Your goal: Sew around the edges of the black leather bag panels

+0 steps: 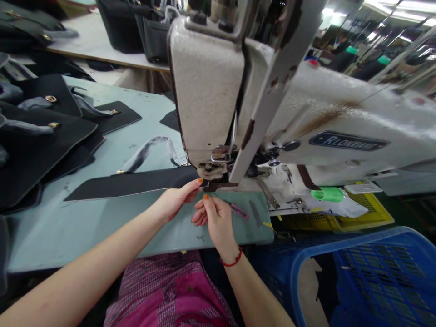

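A long black leather panel (136, 184) lies on the pale green table, its right end under the head of the sewing machine (211, 100). A handle in clear wrap (150, 152) is attached along its far edge. My left hand (180, 198) pinches the panel's near edge, close to the presser foot. Just right of it, my right hand (216, 218) is closed, thumb against curled fingers; whatever it may hold is too small to make out. Pink-handled thread snips (240, 210) show beside my right hand, partly hidden behind it.
Black panels with wrapped handles (37, 141) are piled at the left. Black bags (136, 32) stand on a table behind. A blue plastic basket (344, 240) sits at lower right, and a yellow crate (374, 213) lies under the machine's side. A metal bar (262, 95) slants before the machine.
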Available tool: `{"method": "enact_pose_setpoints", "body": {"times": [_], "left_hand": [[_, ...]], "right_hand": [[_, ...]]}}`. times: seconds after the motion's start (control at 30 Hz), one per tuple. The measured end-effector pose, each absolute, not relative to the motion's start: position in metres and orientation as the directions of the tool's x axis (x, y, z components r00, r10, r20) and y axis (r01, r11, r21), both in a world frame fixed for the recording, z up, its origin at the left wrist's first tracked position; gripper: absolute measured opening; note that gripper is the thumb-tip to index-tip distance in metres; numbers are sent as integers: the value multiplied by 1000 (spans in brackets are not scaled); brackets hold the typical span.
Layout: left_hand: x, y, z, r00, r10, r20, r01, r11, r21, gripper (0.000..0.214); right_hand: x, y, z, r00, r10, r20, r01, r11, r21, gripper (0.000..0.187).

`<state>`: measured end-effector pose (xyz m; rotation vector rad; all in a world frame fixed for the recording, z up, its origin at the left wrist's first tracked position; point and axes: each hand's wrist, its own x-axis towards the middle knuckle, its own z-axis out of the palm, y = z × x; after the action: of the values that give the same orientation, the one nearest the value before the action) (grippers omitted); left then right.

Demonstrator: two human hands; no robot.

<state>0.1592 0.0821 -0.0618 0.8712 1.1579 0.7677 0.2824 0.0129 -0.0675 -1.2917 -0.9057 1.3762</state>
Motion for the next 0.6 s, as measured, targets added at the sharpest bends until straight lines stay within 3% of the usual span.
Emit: {"method": "enact_pose_setpoints", "body": {"times": [0.27,0.6], "left_hand": [[163,95,-71,291,873,-392,-178,452,874,45],[168,99,-72,251,897,-365,-243,423,873,41]], "right_hand": [[281,-22,-122,40,941,-337,-104,-331,-938,59],[284,-29,-138,9,957,-291,46,-291,-956,49]]}}
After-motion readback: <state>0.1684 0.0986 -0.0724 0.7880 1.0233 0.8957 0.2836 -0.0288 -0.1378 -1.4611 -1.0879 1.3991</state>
